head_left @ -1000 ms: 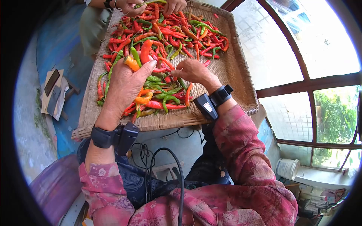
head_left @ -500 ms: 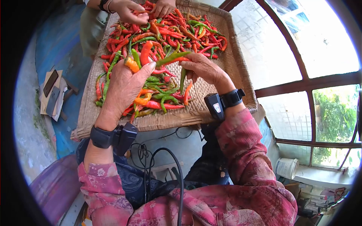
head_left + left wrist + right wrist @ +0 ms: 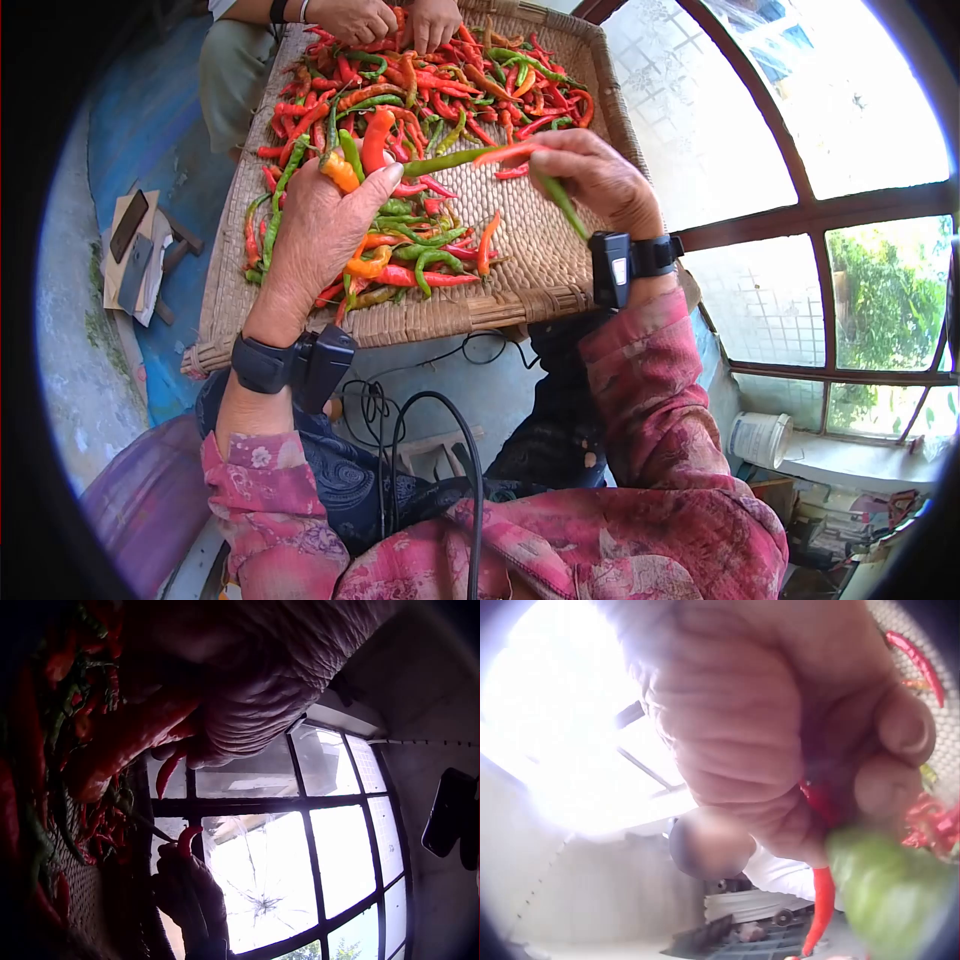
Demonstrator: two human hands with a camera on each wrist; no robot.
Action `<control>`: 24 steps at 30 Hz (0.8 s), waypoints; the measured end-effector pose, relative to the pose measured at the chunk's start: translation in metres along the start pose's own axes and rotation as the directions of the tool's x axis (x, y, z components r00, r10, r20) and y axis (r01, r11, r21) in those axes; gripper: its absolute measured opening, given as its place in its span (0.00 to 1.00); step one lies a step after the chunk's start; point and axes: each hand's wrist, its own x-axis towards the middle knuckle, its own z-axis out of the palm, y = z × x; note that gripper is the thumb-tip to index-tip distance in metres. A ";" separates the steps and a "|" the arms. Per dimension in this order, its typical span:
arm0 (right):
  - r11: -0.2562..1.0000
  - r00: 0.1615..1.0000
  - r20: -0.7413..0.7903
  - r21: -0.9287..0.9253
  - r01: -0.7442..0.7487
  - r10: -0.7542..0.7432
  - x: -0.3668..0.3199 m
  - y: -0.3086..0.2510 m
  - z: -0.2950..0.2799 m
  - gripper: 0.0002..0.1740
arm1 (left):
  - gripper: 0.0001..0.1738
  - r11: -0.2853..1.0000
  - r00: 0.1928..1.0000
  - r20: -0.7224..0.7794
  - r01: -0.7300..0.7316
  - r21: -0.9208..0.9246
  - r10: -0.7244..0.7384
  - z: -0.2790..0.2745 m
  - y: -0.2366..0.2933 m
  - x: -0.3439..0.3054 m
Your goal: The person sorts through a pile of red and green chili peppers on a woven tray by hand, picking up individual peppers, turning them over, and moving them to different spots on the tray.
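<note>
My left hand (image 3: pixel 325 215) grips a bunch of chili peppers over the near left part of a woven tray (image 3: pixel 550 255). An orange chili (image 3: pixel 340 171), a fat red chili (image 3: pixel 376 140) and a green one (image 3: pixel 351 155) poke out above its thumb. To the right and raised over the tray, my right hand (image 3: pixel 605 180) pinches a slim red chili (image 3: pixel 505 153). A green chili (image 3: pixel 563 206) hangs below its fingers. Another long green chili (image 3: pixel 440 162) spans between the red one and the left thumb. Close up in the right wrist view, a blurred green chili (image 3: pixel 892 892) covers the fingertips.
A heap of mostly red chilies (image 3: pixel 440 85) fills the tray's far side, where another person's hands (image 3: pixel 435 25) work. Loose green and red chilies (image 3: pixel 430 262) lie near the front rim. Windows (image 3: pixel 760 290) stand at the right; a black cable (image 3: pixel 470 440) crosses my lap.
My right hand has lifted from the chilies in the tray, now with a red and a green chili in it, and moved right. My left hand stays nearly in place. The other person's hands have shifted.
</note>
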 end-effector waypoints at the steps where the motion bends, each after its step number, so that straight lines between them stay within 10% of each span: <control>1: 0.985 0.996 -0.046 0.152 0.084 -0.078 0.000 0.002 -0.001 0.17 | 0.17 1.000 1.000 -0.005 -0.015 -0.001 0.015 0.000 0.001 0.000; 13: 0.967 0.991 -0.032 -0.214 -0.137 0.133 0.009 0.008 0.011 0.16 | 0.17 1.000 0.999 0.041 0.025 -0.006 -0.025 0.000 0.006 -0.002; 15: 0.907 0.919 -0.362 0.314 0.279 -0.157 0.022 0.018 -0.006 0.18 | 0.17 1.000 0.999 0.048 0.024 0.011 -0.025 -0.001 0.006 -0.002; 17: 0.651 0.706 -0.708 0.525 0.548 -0.024 0.028 0.019 -0.018 0.18 | 0.17 0.999 0.998 0.056 0.023 0.028 -0.024 0.000 0.005 -0.002; 20: 0.870 0.769 -0.637 0.410 0.274 0.058 0.025 0.032 -0.024 0.18 | 0.17 1.000 0.999 0.024 -0.026 -0.002 0.026 0.001 0.002 -0.001; 24: 0.958 0.949 -0.299 -0.227 -0.174 0.101 0.023 0.035 -0.003 0.15 | 0.17 0.999 0.999 0.030 0.007 0.047 -0.009 0.000 0.002 -0.001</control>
